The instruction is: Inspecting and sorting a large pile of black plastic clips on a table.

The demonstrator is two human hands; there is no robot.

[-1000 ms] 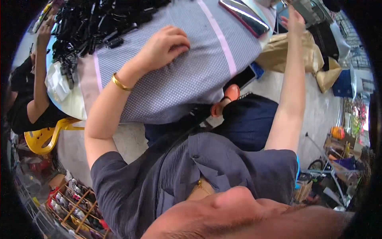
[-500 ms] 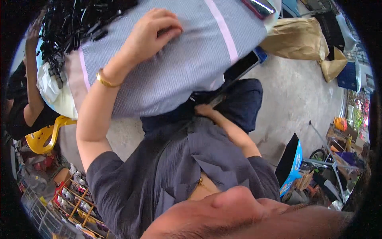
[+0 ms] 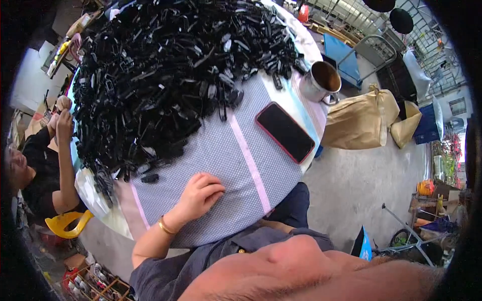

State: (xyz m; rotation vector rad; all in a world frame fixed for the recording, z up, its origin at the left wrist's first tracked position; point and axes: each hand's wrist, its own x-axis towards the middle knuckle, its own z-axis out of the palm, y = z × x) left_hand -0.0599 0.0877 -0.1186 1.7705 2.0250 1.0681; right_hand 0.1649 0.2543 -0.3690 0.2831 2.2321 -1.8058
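My left hand rests on the patterned grey-blue cloth that covers the near part of the round table. Its fingers are curled in together, and nothing shows in them. A gold bangle circles that wrist. Just beyond the hand lies a large heap of small black plastic clips, with one loose black piece at its near edge. My right hand is hidden below the table edge; only a bit of the forearm shows.
A dark-screened phone lies on the cloth, and a metal mug stands behind it. Brown paper bags are on the floor to the right. Another person sits at the left, hands by the table edge, near a yellow chair.
The view has tipped up, bringing the whole heap, the phone and the mug into sight. My left hand stays on the cloth, fingers curled. My right hand has dropped out of view behind the table edge.
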